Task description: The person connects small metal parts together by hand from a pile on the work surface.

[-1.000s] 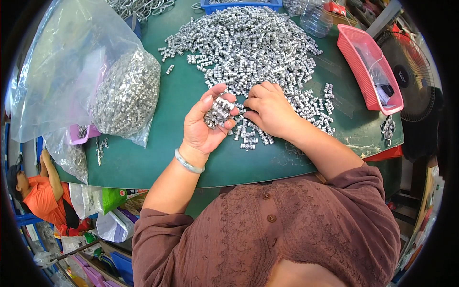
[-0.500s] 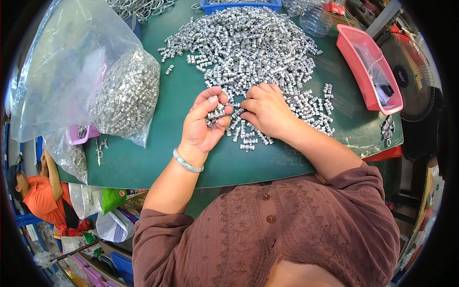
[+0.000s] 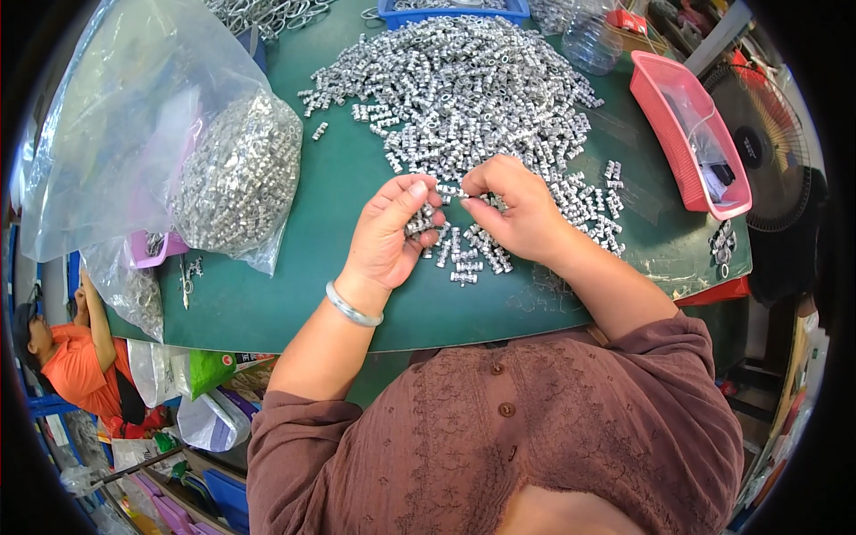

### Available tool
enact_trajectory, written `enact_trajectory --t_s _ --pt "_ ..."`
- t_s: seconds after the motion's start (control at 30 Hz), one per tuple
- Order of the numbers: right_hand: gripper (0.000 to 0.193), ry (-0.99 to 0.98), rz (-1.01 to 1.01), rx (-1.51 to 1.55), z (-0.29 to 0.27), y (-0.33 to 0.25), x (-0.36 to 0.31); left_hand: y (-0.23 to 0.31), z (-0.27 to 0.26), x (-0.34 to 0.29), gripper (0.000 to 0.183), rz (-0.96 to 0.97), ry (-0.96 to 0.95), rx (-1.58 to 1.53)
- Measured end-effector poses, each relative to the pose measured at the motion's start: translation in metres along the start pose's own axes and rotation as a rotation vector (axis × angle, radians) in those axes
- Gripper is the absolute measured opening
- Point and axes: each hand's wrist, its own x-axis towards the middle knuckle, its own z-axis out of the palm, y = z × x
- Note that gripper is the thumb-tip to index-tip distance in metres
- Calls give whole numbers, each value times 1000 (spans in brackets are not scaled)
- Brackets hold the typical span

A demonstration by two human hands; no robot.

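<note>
My left hand [image 3: 382, 234] is half curled, palm up, around several small silver metal fittings [image 3: 420, 220]. The fingers of my right hand [image 3: 517, 212] are pinched on one short ribbed metal fitting [image 3: 452, 190], close to the left fingertips. Past both hands spreads a large heap of the same kind of fittings [image 3: 473, 98] on the green table [image 3: 321, 308]. A few loose fittings [image 3: 465, 265] lie just below and between my hands. The ends of the pieces in my left palm are partly covered by its fingers.
A clear plastic bag of small metal parts [image 3: 239, 178] stands on the left. At the right are a pink basket [image 3: 649, 116] and a black fan [image 3: 762, 147]. A blue tray [image 3: 450, 18] sits behind the heap. A person in orange [image 3: 82, 370] is at the far left.
My right hand has shifted slightly right, and a fitting now shows between its fingertips. The left hand has moved a little to the right, still holding its fittings.
</note>
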Motion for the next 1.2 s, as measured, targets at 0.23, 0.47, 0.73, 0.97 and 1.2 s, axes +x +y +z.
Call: enact_trajectory --t_s 0.23,0.47,0.73,0.97,1.2 --pt "17 20 -50 112 2 -6 3 -4 2 0 16 -60 21 91" --pt "21 12 -73 -3 -2 4 4 2 -1 2 15 -143 -69 -137" --pt "18 -230 -38 -232 4 13 1 11 -9 2 22 -218 -145 -389" --pt "40 -337 -247 -312 14 -8 28 41 -7 -26 23 -116 -110 -385" --pt "47 -618 -427 -338 33 -13 18 165 28 -79 12 364 -10 135"
